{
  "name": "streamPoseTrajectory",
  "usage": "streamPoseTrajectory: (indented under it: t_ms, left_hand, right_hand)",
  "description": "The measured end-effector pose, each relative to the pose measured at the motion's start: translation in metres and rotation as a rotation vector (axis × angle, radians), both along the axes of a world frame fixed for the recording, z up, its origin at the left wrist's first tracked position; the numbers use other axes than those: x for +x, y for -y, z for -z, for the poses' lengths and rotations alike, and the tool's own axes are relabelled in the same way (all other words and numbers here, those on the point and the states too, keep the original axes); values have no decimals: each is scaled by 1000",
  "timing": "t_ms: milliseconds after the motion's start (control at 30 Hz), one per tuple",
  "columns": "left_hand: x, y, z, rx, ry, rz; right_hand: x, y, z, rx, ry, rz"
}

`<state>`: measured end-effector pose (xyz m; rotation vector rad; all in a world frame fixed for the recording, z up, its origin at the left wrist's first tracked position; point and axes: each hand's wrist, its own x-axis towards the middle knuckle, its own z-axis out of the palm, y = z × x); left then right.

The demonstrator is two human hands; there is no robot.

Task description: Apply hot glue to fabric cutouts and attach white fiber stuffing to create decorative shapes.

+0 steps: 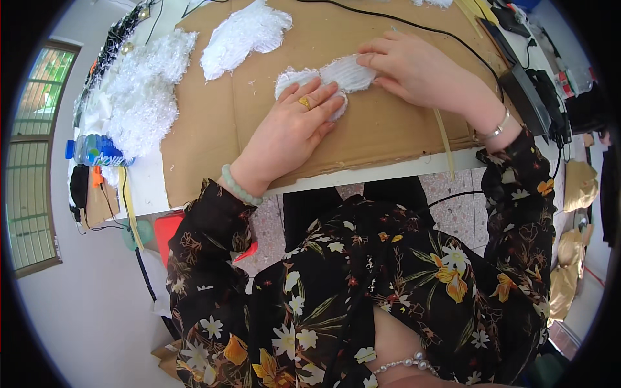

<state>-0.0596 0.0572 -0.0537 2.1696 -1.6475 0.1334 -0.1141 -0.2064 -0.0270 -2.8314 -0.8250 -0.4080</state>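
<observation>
A white, ribbed fabric piece with a frayed, fuzzy edge [349,72] lies on a brown cardboard sheet [220,136] in front of me. My left hand [284,129] rests on its left part, fingers stretched out and pressing it flat, which hides some of it. At the piece's right end, my right hand [414,71] pinches the edge between thumb and fingers. A small, thin, pale tip shows just beyond the right hand; what it belongs to is hidden. Farther off to the left lies a second white fuzzy piece [246,35], touched by neither hand.
A heap of white fluffy pieces [145,90] covers the table's left side, beside a blue-capped bottle [97,150]. A black cable [427,27] curves across the cardboard's far side. A dark box-shaped object [525,100] stands at the right. A yellowish strip [445,145] hangs over the front edge.
</observation>
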Motion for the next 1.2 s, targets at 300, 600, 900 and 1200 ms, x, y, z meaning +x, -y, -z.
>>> streamPoseTrajectory:
  t_ms: [300, 600, 900, 1200]
  left_hand:
    - [-5, 10, -35, 22, -46, -32]
    - [-24, -34, -85, 93, -50, -137]
    - [-36, -74, -133, 122, 90, -252]
    - [-29, -78, -153, 147, 144, -278]
  right_hand:
    - [-107, -74, -79, 1036, -1055, -1411]
    - [-134, -67, -78, 988, -1179, -1196]
    - [-145, -74, -77, 974, -1088, -1232]
    - [-132, -120, -55, 978, -1200, -1533]
